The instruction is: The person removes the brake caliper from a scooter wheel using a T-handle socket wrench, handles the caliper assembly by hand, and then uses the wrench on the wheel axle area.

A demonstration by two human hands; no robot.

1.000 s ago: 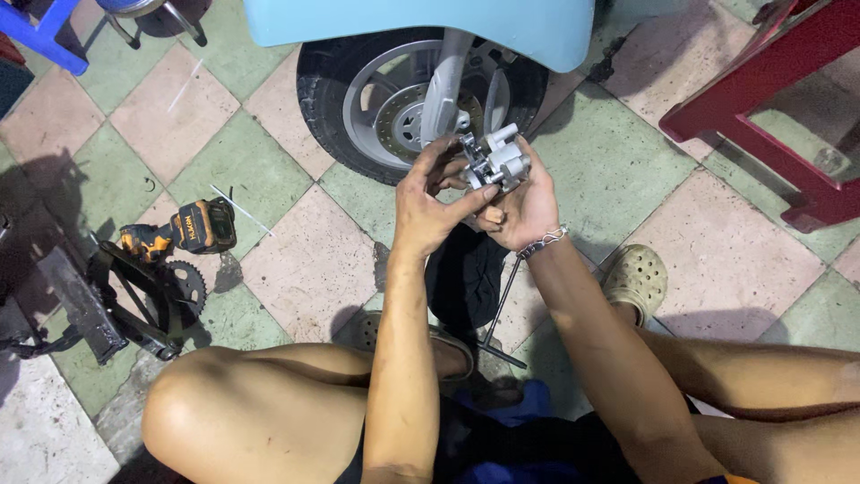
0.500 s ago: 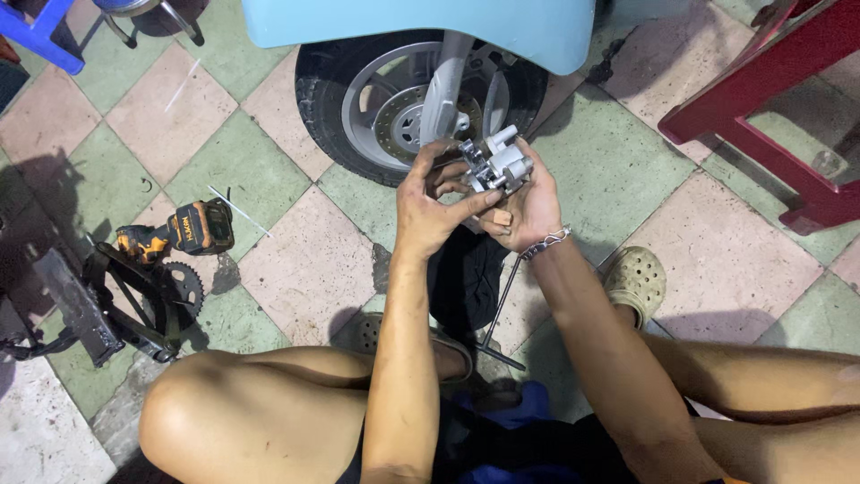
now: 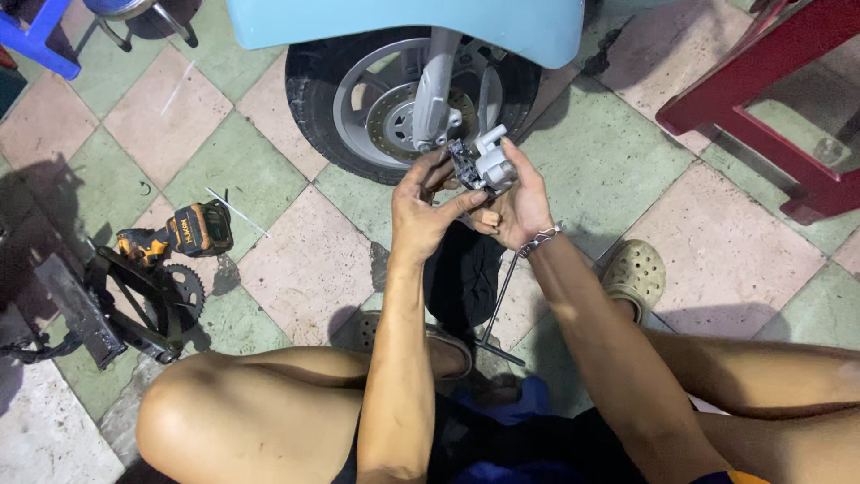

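Head view, looking down at a seated person's bare knees and both forearms, over a floor of green and pink tiles (image 3: 296,269)

Brake caliper (image 3: 488,161): grey metal, held up in both hands just in front of the scooter's front wheel (image 3: 394,99), close to the fork leg (image 3: 437,81) and brake disc (image 3: 394,121). Whether it touches the wheel cannot be told from this angle

Left hand (image 3: 425,211): grip closed on the left side of the caliper, thumb laid toward the right hand, fingertips curled over the top edge

Right hand (image 3: 520,202): grip closed, cupping the caliper from the right and underneath; metal bracelet (image 3: 540,240) at the wrist. A small tan piece (image 3: 486,218) shows between the two hands, identity unclear

Surroundings: light blue fender (image 3: 403,22) over the wheel. Long thin bar tool (image 3: 500,309) lies on the floor between the legs, beside a dark cloth (image 3: 461,278). Beige clogs on the feet, the right one (image 3: 634,273) well seen. At left, a yellow-black cordless power tool (image 3: 179,235) lies just beside a black frame with a sprocket (image 3: 184,289). Red frame (image 3: 761,116) at upper right, blue stool (image 3: 40,36) at upper left
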